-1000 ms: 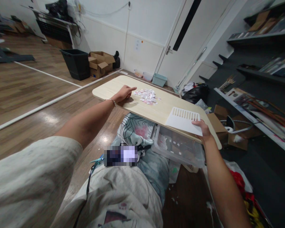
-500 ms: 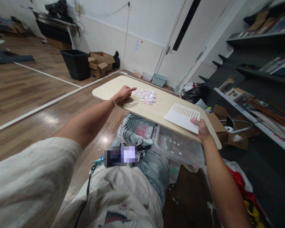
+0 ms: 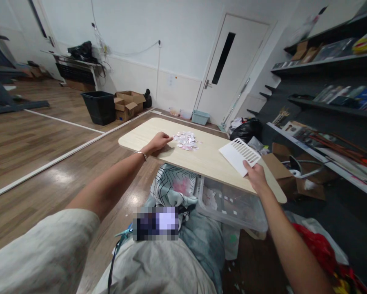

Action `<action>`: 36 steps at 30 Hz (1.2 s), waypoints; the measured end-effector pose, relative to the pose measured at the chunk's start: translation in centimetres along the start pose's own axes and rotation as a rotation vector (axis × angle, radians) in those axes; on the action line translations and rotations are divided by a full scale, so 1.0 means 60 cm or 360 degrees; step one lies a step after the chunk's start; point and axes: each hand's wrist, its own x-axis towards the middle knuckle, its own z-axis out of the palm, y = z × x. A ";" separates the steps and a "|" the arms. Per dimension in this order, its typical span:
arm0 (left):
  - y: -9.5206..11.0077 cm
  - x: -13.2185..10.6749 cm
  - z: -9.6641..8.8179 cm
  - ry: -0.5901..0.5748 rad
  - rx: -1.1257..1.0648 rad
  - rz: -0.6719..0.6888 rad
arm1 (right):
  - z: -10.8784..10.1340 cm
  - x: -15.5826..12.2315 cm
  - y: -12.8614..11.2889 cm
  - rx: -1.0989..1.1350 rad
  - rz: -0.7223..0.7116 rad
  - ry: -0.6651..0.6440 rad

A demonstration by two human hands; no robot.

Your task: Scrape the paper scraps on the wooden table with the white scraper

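Note:
My left hand (image 3: 159,142) is over the left part of the pale wooden board (image 3: 140,132), thumb and fingers drawn together at the edge of a heap of small white and pinkish paper pieces (image 3: 187,141). Whether a piece is between the fingertips is too small to make out. On the right, my right hand (image 3: 256,176) grips the lower corner of a white card with a row of slots (image 3: 236,157). It is held tilted above the board.
Below the board, a clear plastic bin (image 3: 232,212) holds a few white bits, beside a patterned cloth (image 3: 165,188) on my lap. A black trash can (image 3: 99,108) and cardboard boxes (image 3: 130,104) stand by the wall. Dark shelves (image 3: 324,73) rise at right.
My right hand has turned and lifted the slotted card, so its slots now slant down to the right. The left hand's extended index finger has drawn in beside the heap. The view has tilted up.

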 end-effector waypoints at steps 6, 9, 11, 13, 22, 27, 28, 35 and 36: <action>0.024 -0.006 0.010 -0.0035 0.0898 0.0081 | 0.003 -0.010 -0.013 -0.0126 0.0077 -0.0134; 0.030 -0.008 0.016 -0.0036 0.1057 -0.0024 | 0.009 -0.004 -0.016 -0.0174 -0.0020 -0.0143; 0.032 -0.008 0.018 -0.0053 0.1080 -0.0070 | 0.021 0.002 -0.021 -0.0205 -0.0181 -0.0182; 0.033 -0.007 0.018 -0.0069 0.1085 -0.0097 | 0.040 0.009 -0.027 -0.0250 -0.0316 -0.0277; 0.038 -0.007 0.014 -0.0084 0.1048 -0.0147 | 0.120 0.026 -0.051 -0.0402 -0.0321 -0.0700; 0.037 -0.008 0.013 -0.0097 0.1087 -0.0127 | 0.093 0.037 -0.067 -0.0513 -0.0339 -0.0810; 0.036 -0.007 0.014 -0.0101 0.1101 -0.0119 | 0.078 0.040 -0.069 -0.0550 -0.0334 -0.0838; 0.030 -0.004 0.018 -0.0073 0.1066 -0.0125 | -0.084 0.012 -0.044 -0.0531 -0.0110 -0.0744; 0.030 -0.003 0.017 -0.0071 0.1060 -0.0124 | -0.101 0.002 -0.035 -0.0464 -0.0044 -0.0683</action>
